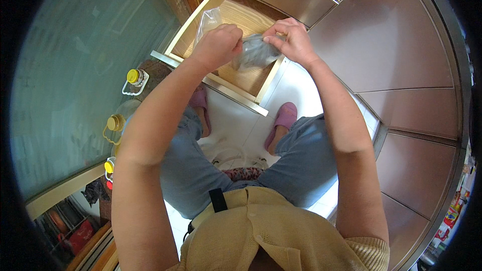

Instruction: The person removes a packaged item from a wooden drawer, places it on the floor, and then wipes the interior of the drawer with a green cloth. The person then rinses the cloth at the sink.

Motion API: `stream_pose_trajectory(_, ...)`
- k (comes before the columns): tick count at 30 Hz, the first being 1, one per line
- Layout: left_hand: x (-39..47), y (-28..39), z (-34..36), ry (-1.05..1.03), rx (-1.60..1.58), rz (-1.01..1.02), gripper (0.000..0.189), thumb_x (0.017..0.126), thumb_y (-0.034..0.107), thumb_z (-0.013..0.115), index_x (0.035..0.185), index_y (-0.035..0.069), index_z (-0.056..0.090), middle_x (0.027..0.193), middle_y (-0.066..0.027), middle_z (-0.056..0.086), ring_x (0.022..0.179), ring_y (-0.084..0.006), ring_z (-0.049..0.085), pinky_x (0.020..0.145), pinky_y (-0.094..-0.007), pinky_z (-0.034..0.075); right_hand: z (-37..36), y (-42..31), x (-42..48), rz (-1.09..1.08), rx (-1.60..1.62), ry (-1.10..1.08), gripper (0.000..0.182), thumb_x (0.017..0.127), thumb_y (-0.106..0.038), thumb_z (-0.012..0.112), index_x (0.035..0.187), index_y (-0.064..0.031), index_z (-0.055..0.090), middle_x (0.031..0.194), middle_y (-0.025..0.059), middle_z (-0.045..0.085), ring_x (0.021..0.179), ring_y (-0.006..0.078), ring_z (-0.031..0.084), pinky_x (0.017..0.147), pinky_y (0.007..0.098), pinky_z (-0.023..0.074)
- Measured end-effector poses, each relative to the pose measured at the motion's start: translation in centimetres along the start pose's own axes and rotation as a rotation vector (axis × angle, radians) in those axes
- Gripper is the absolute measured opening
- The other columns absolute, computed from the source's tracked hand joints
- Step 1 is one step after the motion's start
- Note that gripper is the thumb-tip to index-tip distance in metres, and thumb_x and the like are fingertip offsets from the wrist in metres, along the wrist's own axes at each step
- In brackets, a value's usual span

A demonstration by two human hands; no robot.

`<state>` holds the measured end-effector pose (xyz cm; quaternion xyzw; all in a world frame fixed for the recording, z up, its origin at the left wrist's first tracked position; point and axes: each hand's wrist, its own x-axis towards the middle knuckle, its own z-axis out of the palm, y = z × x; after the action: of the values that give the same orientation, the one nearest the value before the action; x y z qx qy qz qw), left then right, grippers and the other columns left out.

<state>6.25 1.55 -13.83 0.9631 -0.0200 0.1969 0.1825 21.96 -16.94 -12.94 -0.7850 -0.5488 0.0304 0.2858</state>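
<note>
A pulled-out wooden drawer (233, 79) lies before me. Over its right half is a translucent plastic bag (256, 54) with greyish contents that I cannot make out. My right hand (292, 39) pinches the bag's upper right part between thumb and fingers. At the bag's left end, my left hand (222, 43) is curled closed on its edge, the fingertips partly hidden. A second, clear plastic bag (209, 20) stands in the drawer's left side, just behind my left hand.
Brown glossy cabinet fronts (384, 45) stand to the right. Along the left, beside a greenish glass panel (94, 56), are a yellow-capped bottle (133, 76) and a handled oil bottle (116, 122). My slippered feet (285, 114) are on white floor tiles (244, 120) below the drawer.
</note>
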Motion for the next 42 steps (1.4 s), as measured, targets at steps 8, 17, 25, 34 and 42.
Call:
stream_pose_trajectory(8, -0.9, -1.2, -0.9, 0.023, -0.075, -0.026, 0.009, 0.079, 0.007, 0.065, 0.079, 0.002, 0.057, 0.079, -0.0146, 0.060, 0.079, -0.0332, 0.062, 0.071, -0.0399, 0.050, -0.5, 0.1, 0.0, 0.062, 0.032, -0.017, 0.015, 0.084, -0.028, 0.070, 0.090, -0.0146, 0.073, 0.091, 0.0025, 0.069, 0.106, 0.0236, 0.056, 0.099, 0.0411, 0.0376)
stream_pose_trajectory(17, -0.5, -0.9, -0.8, 0.039, -0.140, -0.027, 0.008, 0.079, 0.004, 0.065, 0.080, 0.002, 0.057, 0.078, -0.0144, 0.061, 0.071, -0.0324, 0.061, 0.064, -0.0379, 0.049, 0.4, -2.8, 0.6, -0.174, -0.177, 0.025, 0.015, 0.082, -0.021, 0.067, 0.095, -0.0136, 0.070, 0.097, 0.0040, 0.067, 0.102, 0.0246, 0.058, 0.097, 0.0398, 0.0373)
stream_pose_trajectory(25, -1.0, -1.3, -1.8, -0.022, -0.127, -0.185, 0.010, 0.078, 0.005, 0.067, 0.079, 0.001, 0.058, 0.074, -0.0155, 0.060, 0.067, -0.0308, 0.061, 0.061, -0.0373, 0.049, -0.4, -0.5, 0.2, -0.099, -0.229, 0.093, 0.015, 0.081, -0.028, 0.070, 0.084, -0.0131, 0.071, 0.091, 0.0040, 0.068, 0.102, 0.0233, 0.058, 0.096, 0.0394, 0.0383)
stream_pose_trajectory(34, -1.5, -2.2, -2.1, -0.064, -0.129, -0.211, 0.009, 0.078, 0.005, 0.066, 0.079, 0.001, 0.058, 0.075, -0.0163, 0.061, 0.068, -0.0322, 0.062, 0.064, -0.0373, 0.050, -2.1, 2.0, -1.2, -0.073, -0.274, 0.034, 0.014, 0.084, -0.023, 0.068, 0.089, -0.0102, 0.070, 0.089, 0.0039, 0.067, 0.098, 0.0231, 0.059, 0.096, 0.0406, 0.0383)
stream_pose_trajectory(42, -2.1, -0.8, -2.8, -0.151, -0.103, -0.197, 0.009, 0.081, 0.010, 0.062, 0.086, 0.003, 0.062, 0.080, -0.0173, 0.064, 0.077, -0.0356, 0.064, 0.067, -0.0408, 0.050, -2.3, 2.1, -2.6, -0.113, -0.254, 0.000, 0.011, 0.089, -0.014, 0.061, 0.094, -0.0068, 0.066, 0.089, 0.0087, 0.065, 0.091, 0.0264, 0.061, 0.084, 0.0382, 0.0439)
